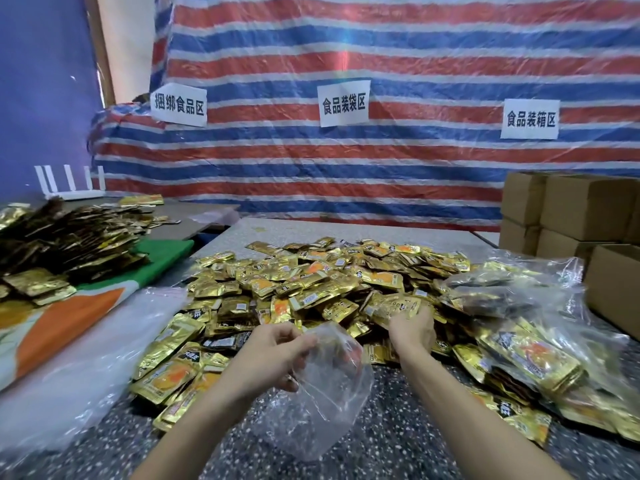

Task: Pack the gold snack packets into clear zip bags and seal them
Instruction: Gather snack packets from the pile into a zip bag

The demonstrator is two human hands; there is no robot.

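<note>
In the head view, at lower centre of the frame, the left hand (277,348) pinches the mouth of a clear zip bag (325,393), which hangs over the speckled surface (398,445). Just right of it, the right hand (412,329) reaches into the heap of gold snack packets (311,282) mid-frame, fingers curled round a few. Filled clear bags (526,341) lie at the right, with cardboard boxes (585,209) behind them.
</note>
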